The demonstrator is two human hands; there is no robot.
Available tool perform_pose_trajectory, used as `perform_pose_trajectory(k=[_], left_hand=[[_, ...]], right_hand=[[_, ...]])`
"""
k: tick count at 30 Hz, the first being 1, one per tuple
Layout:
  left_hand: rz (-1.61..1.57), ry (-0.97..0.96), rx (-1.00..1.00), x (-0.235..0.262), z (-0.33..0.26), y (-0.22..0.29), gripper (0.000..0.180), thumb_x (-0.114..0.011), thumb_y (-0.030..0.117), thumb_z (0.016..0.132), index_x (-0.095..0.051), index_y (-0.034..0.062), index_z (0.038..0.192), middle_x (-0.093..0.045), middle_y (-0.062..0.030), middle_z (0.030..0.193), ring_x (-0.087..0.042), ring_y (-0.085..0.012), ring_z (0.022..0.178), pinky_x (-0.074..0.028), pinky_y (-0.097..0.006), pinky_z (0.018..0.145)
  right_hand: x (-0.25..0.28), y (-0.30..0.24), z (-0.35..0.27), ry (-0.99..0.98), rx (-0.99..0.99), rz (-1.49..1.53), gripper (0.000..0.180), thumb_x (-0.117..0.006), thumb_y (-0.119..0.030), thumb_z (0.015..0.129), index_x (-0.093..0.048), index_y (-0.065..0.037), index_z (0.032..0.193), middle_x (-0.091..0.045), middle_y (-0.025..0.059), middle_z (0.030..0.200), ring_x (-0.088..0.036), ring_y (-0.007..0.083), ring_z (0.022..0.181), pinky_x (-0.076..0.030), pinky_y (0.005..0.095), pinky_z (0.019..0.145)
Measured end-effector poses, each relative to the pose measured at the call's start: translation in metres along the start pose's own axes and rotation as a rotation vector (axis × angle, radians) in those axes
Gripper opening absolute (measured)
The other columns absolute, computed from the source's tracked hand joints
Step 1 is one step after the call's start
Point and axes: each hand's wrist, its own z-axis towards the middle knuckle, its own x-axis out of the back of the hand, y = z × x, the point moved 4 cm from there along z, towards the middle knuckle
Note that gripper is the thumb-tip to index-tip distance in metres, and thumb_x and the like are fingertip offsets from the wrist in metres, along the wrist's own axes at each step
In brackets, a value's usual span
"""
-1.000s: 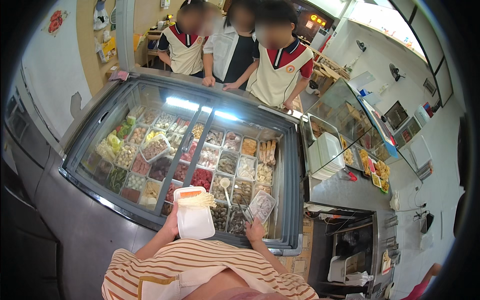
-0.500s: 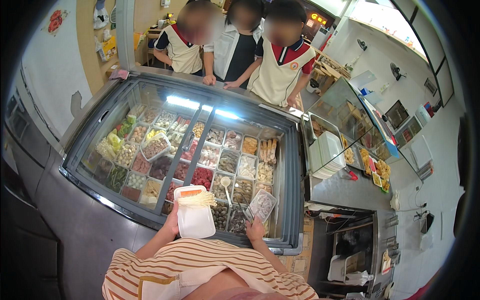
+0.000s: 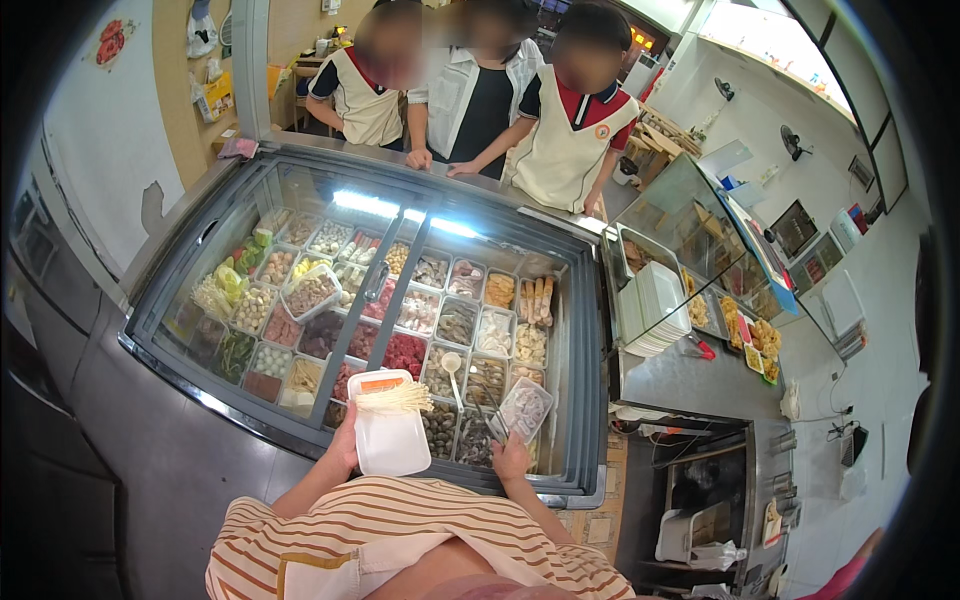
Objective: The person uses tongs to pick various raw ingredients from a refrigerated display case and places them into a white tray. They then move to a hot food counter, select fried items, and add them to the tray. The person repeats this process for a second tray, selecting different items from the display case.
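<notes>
My left hand (image 3: pixel 346 446) is closed on the edge of a white tray (image 3: pixel 393 447), held over the near side of the glass-topped freezer. A bundle of enoki mushrooms (image 3: pixel 395 398) lies across the tray, in front of something flat and orange (image 3: pixel 383 383). My right hand (image 3: pixel 511 457) grips metal tongs (image 3: pixel 496 427) that point down over the food tubs. Right by its fingers, a clear plastic tub (image 3: pixel 526 409) of pale food sits tilted above the others; whether the fingers also touch it I cannot tell. A pale ladle (image 3: pixel 452 366) rests among the tubs.
The freezer's metal frame (image 3: pixel 582 400) surrounds rows of tubs with meat, seafood, balls and greens. Its sliding glass (image 3: pixel 300 240) covers the left part. Three people stand behind it, hands on the far edge. At right are stacked white trays (image 3: pixel 655 310) and fried food (image 3: pixel 765 340).
Both my hands, the tray and the tongs stay in place. Across the freezer, the person on the right has shifted slightly to the right.
</notes>
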Motion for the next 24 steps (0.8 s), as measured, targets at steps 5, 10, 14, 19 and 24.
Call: perform_pose_trajectory(k=[5,10,14,19,24], left_hand=[[0.006,0.009,-0.003,-0.0002,-0.0004,0.0,0.075,-0.041,0.061,0.084,-0.035,0.0085,0.136,-0.045,-0.0124,0.134,-0.047,-0.0292,0.119,-0.038,-0.044,0.099],[-0.005,-0.005,0.005,-0.0054,-0.0018,-0.0005,0.075,-0.041,0.062,0.084,-0.035,0.0085,0.136,-0.044,-0.0124,0.134,-0.047,-0.0291,0.119,-0.038,-0.044,0.099],[-0.028,-0.01,0.017,-0.0031,-0.0015,-0.0008,0.075,-0.041,0.062,0.084,-0.034,0.0084,0.137,-0.044,-0.0124,0.134,-0.046,-0.029,0.119,-0.038,-0.044,0.1],[-0.007,0.017,-0.005,-0.0049,-0.0016,0.0001,0.073,-0.04,0.061,0.085,-0.035,0.0078,0.136,-0.045,-0.0124,0.134,-0.047,-0.0288,0.119,-0.038,-0.044,0.099],[0.044,0.044,-0.041,-0.0042,-0.0034,0.0011,0.072,-0.039,0.06,0.086,-0.036,0.0073,0.135,-0.046,-0.0125,0.133,-0.048,-0.0288,0.117,-0.039,-0.043,0.098]], right_hand=[[-0.0002,-0.0001,-0.0005,-0.008,-0.011,-0.008,0.038,-0.066,-0.029,0.075,-0.049,-0.005,0.1,-0.059,0.0182,0.09,-0.058,0.0374,0.082,-0.046,0.0459,0.068],[-0.0019,0.0011,0.0006,-0.047,-0.039,-0.013,0.038,-0.066,-0.029,0.075,-0.049,-0.005,0.1,-0.059,0.0182,0.091,-0.058,0.0376,0.082,-0.046,0.0464,0.068],[-0.0029,0.0019,0.0008,-0.041,-0.038,-0.001,0.039,-0.067,-0.029,0.075,-0.049,-0.006,0.101,-0.06,0.0183,0.091,-0.058,0.0378,0.082,-0.046,0.0468,0.067],[-0.0035,0.0027,-0.0001,-0.022,-0.027,0.001,0.039,-0.067,-0.028,0.075,-0.049,-0.006,0.101,-0.059,0.018,0.091,-0.058,0.0379,0.081,-0.046,0.047,0.067],[-0.0019,0.0009,-0.0018,0.012,0.006,0.014,0.039,-0.066,-0.028,0.075,-0.049,-0.006,0.103,-0.059,0.0179,0.09,-0.058,0.0383,0.08,-0.045,0.0478,0.067]])
